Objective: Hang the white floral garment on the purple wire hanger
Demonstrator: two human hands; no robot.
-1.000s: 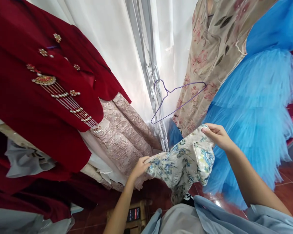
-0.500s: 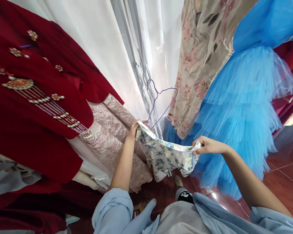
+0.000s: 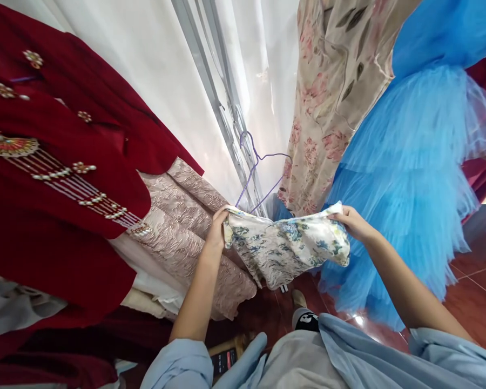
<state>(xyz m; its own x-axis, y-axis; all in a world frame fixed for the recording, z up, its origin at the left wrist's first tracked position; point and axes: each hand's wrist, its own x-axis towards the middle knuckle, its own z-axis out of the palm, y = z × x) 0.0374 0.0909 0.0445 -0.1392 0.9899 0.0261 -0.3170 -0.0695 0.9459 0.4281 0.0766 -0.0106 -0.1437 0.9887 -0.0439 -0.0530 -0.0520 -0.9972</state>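
Observation:
A small white garment with a blue and yellow floral print (image 3: pixel 289 246) is stretched between my two hands, its top edge facing me. My left hand (image 3: pixel 217 227) is closed on its left upper corner. At the opposite corner, my right hand (image 3: pixel 351 221) pinches the edge between thumb and fingers. Just behind the garment stands a purple wire hanger (image 3: pixel 256 162), hook up; its lower part is hidden by the cloth, so I cannot tell whether it touches it.
Left hang a dark red jacket (image 3: pixel 105 129) with beaded ornaments and a pink brocade garment (image 3: pixel 182 210). Right are a beige floral dress (image 3: pixel 319 119) and a blue tulle dress (image 3: pixel 400 162). A grey metal frame (image 3: pixel 214 70) stands before a white curtain (image 3: pixel 137 48). Red tiles (image 3: pixel 473 302) cover the floor.
My right hand has moved up and outward, pulling the garment wider and flatter. More of its printed front shows. My left hand stays at its corner, shifted slightly.

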